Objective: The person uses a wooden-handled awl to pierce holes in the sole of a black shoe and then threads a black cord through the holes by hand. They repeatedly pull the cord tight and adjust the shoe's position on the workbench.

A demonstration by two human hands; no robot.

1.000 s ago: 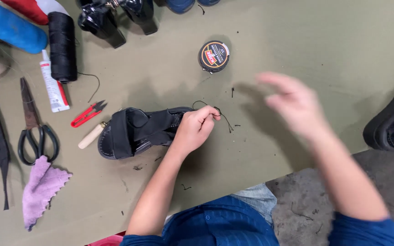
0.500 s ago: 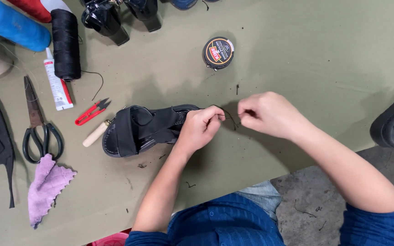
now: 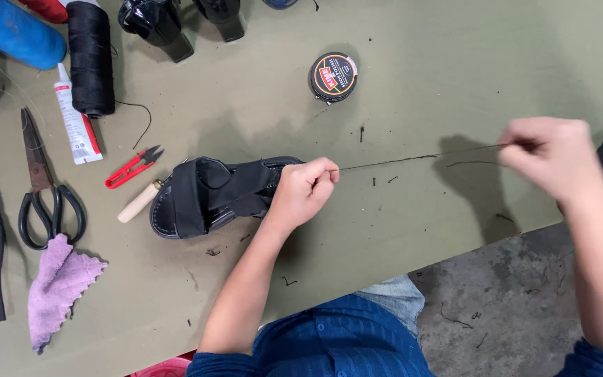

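- Sandal (image 3: 211, 195), black, lies on the olive worktop (image 3: 455, 63), pinned by the left hand (image 3: 303, 192), which is closed at its strap end.
- Right hand (image 3: 546, 157), well apart, pinches the dark thread (image 3: 413, 158), drawing it taut between both hands.
- Red snips (image 3: 132, 167) and scissors (image 3: 43, 185) lie near.

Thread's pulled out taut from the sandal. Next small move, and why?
Probably bring the right hand back toward the black sandal for another stitch. The dark thread runs in a straight, tight line from the left hand, which pins the sandal to the table, so the slack looks used up.
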